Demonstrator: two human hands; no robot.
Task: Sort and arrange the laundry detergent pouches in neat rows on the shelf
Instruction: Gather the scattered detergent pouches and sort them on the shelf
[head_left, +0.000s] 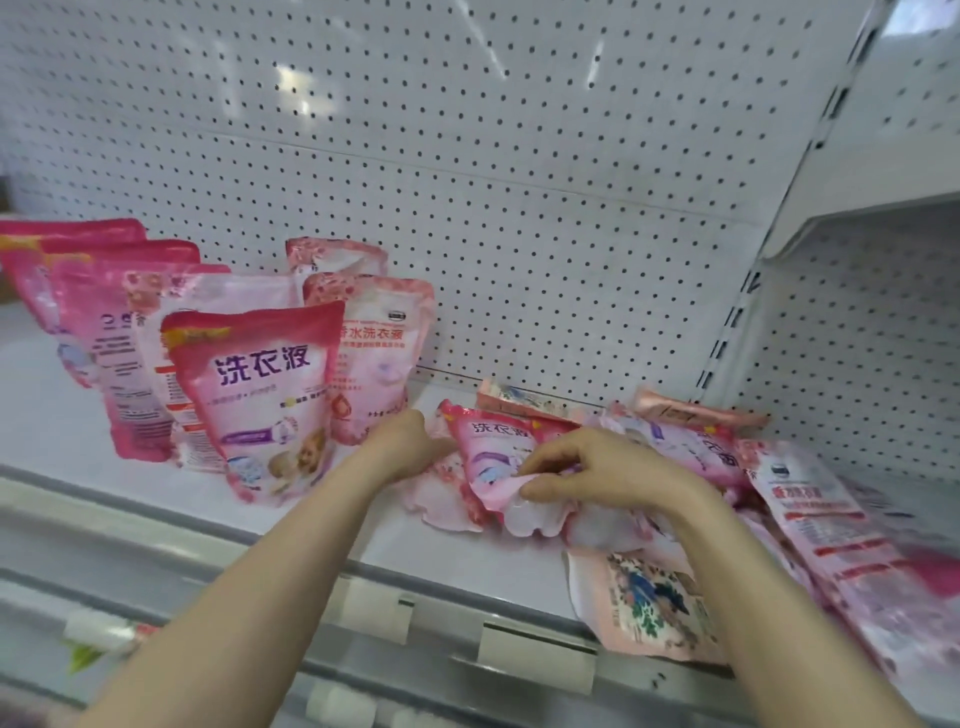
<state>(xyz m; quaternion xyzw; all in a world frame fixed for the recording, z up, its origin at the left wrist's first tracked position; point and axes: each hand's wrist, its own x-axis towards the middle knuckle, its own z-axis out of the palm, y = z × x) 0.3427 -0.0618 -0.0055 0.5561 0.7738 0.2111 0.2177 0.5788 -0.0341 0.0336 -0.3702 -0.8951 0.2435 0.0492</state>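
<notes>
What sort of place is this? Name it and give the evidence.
Probably a shop aisle. The pegboard back panel and slotted upright are retail shelving, the shelf edge has price-tag holders, and many matching pouches are being stocked.

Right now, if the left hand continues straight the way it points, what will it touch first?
Probably the flat bright pink plastic detergent pouch lying beside it; the left hand points right toward that pouch's edge and may already touch it, though depth is unclear.

Fixtures in my view, non-stock items

White pegboard back panel (519, 171), dotted with holes; slotted metal upright (727, 332) at right; a second perforated panel (857, 364) beyond it; clear price-label rail (467, 639) along the front edge, holding blurred tags (104, 631).
</notes>
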